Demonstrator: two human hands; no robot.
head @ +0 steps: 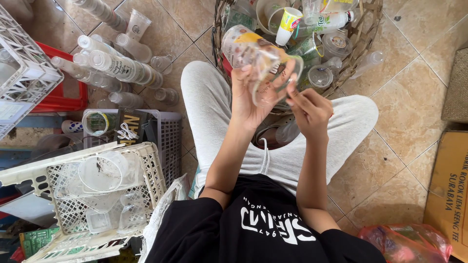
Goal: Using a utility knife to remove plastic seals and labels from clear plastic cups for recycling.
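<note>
Seated cross-legged in a black printed shirt, a person's left hand fingers grip a crumpled clear plastic cup — steadied while right hand fingers pinch its rim — above a woven basket of discarded cups.

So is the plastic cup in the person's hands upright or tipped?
Tipped: the cup lies on its side in the left hand, with the right hand at its rim.

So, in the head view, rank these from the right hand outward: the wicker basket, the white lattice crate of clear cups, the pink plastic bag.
From the right hand:
1. Wicker basket, just ahead.
2. Pink plastic bag, lower right floor.
3. White lattice crate, far lower left.
</note>
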